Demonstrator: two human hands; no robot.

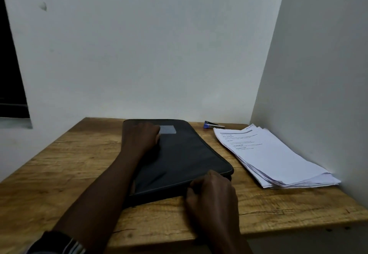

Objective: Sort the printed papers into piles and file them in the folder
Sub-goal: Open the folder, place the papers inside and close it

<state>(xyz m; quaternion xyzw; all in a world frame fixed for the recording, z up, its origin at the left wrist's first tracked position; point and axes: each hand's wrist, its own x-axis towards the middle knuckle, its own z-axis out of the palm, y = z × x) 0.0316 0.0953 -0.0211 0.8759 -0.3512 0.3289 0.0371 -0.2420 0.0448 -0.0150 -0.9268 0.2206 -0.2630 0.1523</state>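
my left hand (142,136) is resting on the folder (179,154), fingers curled, holding nothing; my right hand (211,192) is pinching its near edge. papers (274,158) are lying just beside.

Wood table (59,164): black folder (179,154) flat at ctr, papers (278,158) stacked to its rt, apart. Blue stapler (214,125) at back edge, just by papers.

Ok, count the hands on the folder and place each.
2. The left hand rests on the folder beside its grey label; the right hand grips the near edge.
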